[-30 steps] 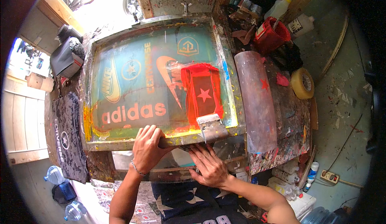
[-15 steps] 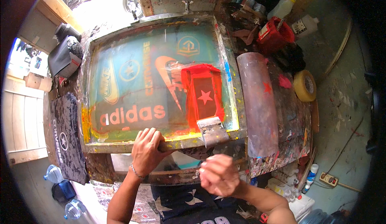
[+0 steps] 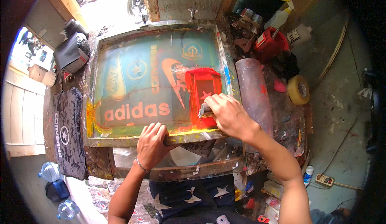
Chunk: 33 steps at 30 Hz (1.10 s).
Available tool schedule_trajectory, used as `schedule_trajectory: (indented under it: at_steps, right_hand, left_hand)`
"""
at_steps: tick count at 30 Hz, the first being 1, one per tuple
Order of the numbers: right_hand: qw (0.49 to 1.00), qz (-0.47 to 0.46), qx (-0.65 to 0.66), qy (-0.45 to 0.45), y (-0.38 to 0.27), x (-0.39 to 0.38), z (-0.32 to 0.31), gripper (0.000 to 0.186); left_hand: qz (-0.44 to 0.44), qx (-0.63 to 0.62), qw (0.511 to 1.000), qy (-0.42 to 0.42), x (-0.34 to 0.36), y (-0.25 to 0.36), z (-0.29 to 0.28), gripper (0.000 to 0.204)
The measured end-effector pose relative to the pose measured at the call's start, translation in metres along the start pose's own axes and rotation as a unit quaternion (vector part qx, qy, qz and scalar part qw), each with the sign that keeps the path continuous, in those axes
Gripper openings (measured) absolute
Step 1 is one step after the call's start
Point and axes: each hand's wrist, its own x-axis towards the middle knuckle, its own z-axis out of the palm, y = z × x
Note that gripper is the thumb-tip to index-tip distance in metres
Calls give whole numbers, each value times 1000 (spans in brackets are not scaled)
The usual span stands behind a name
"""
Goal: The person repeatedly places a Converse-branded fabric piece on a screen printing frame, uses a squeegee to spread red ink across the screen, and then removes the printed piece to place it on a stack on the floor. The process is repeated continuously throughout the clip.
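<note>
Seen from above, a person works at a wooden-framed printing screen [image 3: 161, 83] with a green mesh patterned in orange, yellow and teal designs. The right hand [image 3: 229, 113] is closed over the grey metal handle of a squeegee [image 3: 205, 110], fingers wrapped across its top. The squeegee sits on the mesh directly under that hand, near the screen's near right corner. Just beyond the fingers, spreading away from the person, lies a patch of bright red ink [image 3: 203, 87] with a star shape showing through it.

To the left of that grip and a little nearer the body, the left hand [image 3: 152, 145] presses on the screen's near frame rail, fingers curled over its edge; a thin bracelet circles the wrist.

To the right of the gripping hand, just past the frame, lies a pale ink-stained cylinder [image 3: 253, 91]. Farther right sits a roll of yellow tape [image 3: 298, 90], and beyond it a red plastic tub [image 3: 270, 44].
</note>
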Motion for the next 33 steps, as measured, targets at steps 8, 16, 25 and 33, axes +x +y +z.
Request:
schedule_trajectory:
  at_steps: [8,16,25,33]
  right_hand:
    - [999,0,-19,49,-8,-23,11,35]
    - [988,-45,-60,138,70,75,12,22]
    - [973,-16,-142,181,8,15,33,22]
    - [990,-6,-47,130,-38,-45,18,21]
  left_hand:
    - [-4,5,1000,-6,-1,1,0,51]
    - [-8,7,1000,-16,1,1,-2,51]
    - [-17,3,1000,-5,-3,-1,4,51]
    - [29,2,998,49,1,10,-8,52]
